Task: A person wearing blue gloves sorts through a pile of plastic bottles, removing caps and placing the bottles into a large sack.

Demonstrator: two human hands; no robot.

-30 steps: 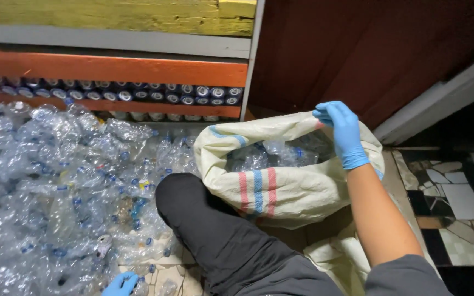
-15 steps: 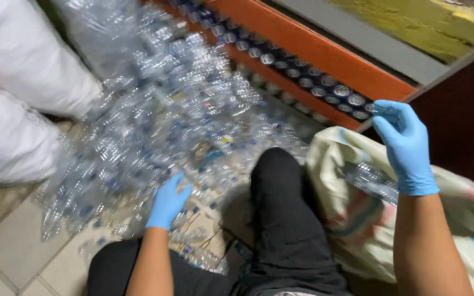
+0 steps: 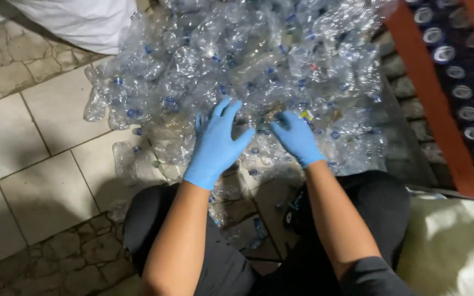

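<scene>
Left fingers: the left hand in a blue rubber glove (image 3: 215, 143) has its fingers spread wide and flat, palm down, holding nothing; the tips rest on the near edge of the heap of crushed clear plastic bottles with blue caps (image 3: 237, 66).
Right fingers: the right hand in a blue rubber glove (image 3: 297, 138) has its fingers slack and slightly curled, pressed down into the same edge of the heap; whether they pinch a bottle under them cannot be told.
Hands to each other: close together, side by side, apart.
Heap: it fills the upper middle of the view, spreading over the floor just beyond both hands and thinning to single flattened bottles on the near side.
Small yellow scrap (image 3: 305, 115): lies in the heap just beside the right fingertips.
Knees in black trousers (image 3: 154, 219): on the near side of the heap, with loose bottles lying between them.
White sack (image 3: 78, 22): beyond the heap's far left edge, cut off by the frame.
Pale woven bag (image 3: 451, 246): near side of the heap, far right, only partly in view.
Orange beam (image 3: 434, 104): runs along the heap's right side, with rows of round can ends (image 3: 467, 71) beyond it, blurred.
Pale tiled floor (image 3: 28, 142): left of the heap.
</scene>
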